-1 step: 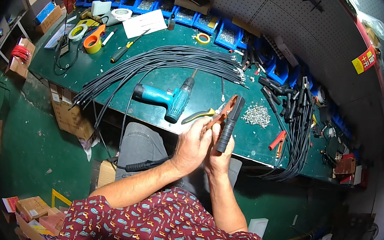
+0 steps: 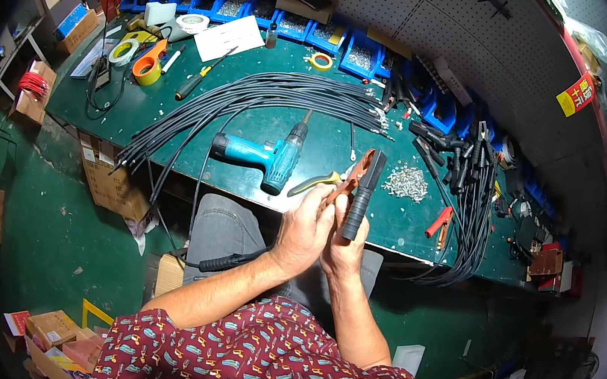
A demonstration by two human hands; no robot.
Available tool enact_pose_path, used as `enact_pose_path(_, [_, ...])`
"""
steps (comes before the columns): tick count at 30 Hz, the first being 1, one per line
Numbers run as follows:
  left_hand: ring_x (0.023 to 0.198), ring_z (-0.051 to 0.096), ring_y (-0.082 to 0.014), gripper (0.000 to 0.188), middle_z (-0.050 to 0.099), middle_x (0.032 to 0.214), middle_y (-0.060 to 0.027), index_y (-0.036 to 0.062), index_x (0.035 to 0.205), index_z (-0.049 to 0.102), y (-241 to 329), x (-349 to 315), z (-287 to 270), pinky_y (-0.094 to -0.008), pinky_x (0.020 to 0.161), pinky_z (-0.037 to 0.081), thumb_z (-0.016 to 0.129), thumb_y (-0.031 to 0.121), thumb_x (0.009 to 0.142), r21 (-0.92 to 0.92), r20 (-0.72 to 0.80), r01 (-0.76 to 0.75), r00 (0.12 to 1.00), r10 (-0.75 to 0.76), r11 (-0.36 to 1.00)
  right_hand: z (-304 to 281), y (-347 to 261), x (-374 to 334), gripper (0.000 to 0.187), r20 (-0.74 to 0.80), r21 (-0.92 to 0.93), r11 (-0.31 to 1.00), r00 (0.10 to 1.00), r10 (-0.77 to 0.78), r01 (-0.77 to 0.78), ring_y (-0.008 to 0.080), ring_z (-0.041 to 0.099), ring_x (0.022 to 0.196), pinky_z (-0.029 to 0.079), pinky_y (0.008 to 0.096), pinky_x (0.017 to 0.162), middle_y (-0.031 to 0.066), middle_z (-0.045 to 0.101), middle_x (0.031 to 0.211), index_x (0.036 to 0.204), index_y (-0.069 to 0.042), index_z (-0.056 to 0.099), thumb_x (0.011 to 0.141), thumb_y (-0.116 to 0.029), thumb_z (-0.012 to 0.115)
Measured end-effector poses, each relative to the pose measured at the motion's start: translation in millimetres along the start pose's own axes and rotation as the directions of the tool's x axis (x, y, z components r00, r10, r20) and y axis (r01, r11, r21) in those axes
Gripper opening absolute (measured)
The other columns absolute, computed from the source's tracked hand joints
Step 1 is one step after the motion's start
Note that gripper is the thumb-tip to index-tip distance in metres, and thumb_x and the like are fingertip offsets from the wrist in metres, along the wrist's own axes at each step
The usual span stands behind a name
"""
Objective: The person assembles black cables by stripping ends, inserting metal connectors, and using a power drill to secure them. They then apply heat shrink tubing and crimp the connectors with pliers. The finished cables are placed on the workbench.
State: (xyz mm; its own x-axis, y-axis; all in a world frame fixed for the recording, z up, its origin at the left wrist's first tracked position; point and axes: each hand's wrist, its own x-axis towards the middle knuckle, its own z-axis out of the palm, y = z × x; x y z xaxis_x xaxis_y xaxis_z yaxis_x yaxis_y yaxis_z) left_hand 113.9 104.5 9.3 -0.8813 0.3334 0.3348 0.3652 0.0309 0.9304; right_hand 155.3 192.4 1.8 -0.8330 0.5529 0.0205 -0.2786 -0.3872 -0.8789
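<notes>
My left hand [image 2: 302, 231] and my right hand [image 2: 345, 249] are close together over my lap, at the bench's front edge. Between them is a welding clamp with a black ribbed handle [image 2: 354, 215] and a copper-coloured arm [image 2: 357, 172], its jaws pointing away from me. My right hand is wrapped round the black handle from below. The left fingers are closed at the copper-coloured arm; their tips are partly hidden. Yellow-and-black-handled pliers [image 2: 312, 183] lie just beyond my left fingers. A teal cordless drill [image 2: 258, 155] rests on its side to the left.
A bundle of black cables [image 2: 270, 87] stretches across the green bench [image 2: 197, 127]. Small metal screws [image 2: 406, 182] form a pile right of the clamp. More cables with black handles [image 2: 471, 210] hang over the right edge, beside a red-handled clamp [image 2: 439, 223]. Blue bins [image 2: 362, 54] line the back.
</notes>
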Motion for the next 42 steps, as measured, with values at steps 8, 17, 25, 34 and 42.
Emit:
enact_pose_path(8, [0.11,0.057,-0.0342,0.038,0.054,0.117,-0.0195,-0.0026,0.128,0.061,-7,6,-13,-0.0407,0.098,0.049,0.061,0.003,0.09,0.115,0.077,-0.089,0.994,0.08,0.989,9,18,11,0.029,-0.038,0.142,0.99,0.999,0.019,-0.013,0.0196,0.067,0.101,0.056,0.0337,0.088,0.0123,0.068,0.114,0.126,0.003,0.058,0.106,-0.018,0.058])
enact_pose_path(17, [0.123,0.054,-0.0375,0.064,0.056,0.13,-0.0204,0.0067,0.143,0.05,-106,74,-101,-0.0559,0.109,0.037,0.062,-0.002,0.081,0.732,0.427,-0.404,0.899,0.093,0.549,-26,0,27,0.034,0.17,0.665,0.687,0.955,0.244,-0.294,0.0071,0.039,0.062,0.034,0.0206,0.05,0.0009,0.053,0.086,0.134,-0.001,0.053,0.111,-0.025,0.045])
enact_pose_path(25, [0.113,0.061,-0.0383,0.08,0.066,0.114,-0.0193,0.0087,0.148,0.042,-125,120,-98,-0.052,0.099,0.042,0.073,0.006,0.074,0.768,0.545,-0.395,0.817,-0.19,0.503,-22,-42,22,0.034,0.364,0.66,0.665,0.923,0.124,-0.35,0.0054,0.036,0.058,0.031,0.0189,0.047,-0.0019,0.039,0.078,0.134,-0.002,0.052,0.11,-0.025,0.045])
enact_pose_path(34, [0.09,0.068,-0.0169,0.036,0.072,0.107,-0.0084,0.0029,0.12,0.067,-22,52,-146,-0.0311,0.083,0.057,0.077,0.023,0.092,0.023,0.472,0.405,0.802,-0.367,0.914,-39,-56,15,0.039,0.429,0.604,0.695,0.894,0.13,-0.39,0.0056,0.036,0.059,0.033,0.0199,0.05,-0.0009,0.041,0.078,0.142,-0.003,0.047,0.112,-0.027,0.041])
enact_pose_path(42, [0.077,0.064,-0.0187,0.055,0.069,0.1,-0.0112,-0.0015,0.121,0.062,1,16,-157,-0.0405,0.073,0.059,0.082,0.036,0.086,-0.251,0.673,0.754,0.587,-0.451,0.608,-42,-56,2,0.039,0.438,0.569,0.69,0.875,0.207,-0.448,0.0052,0.036,0.058,0.033,0.0196,0.048,-0.0016,0.042,0.074,0.143,-0.004,0.047,0.112,-0.028,0.04])
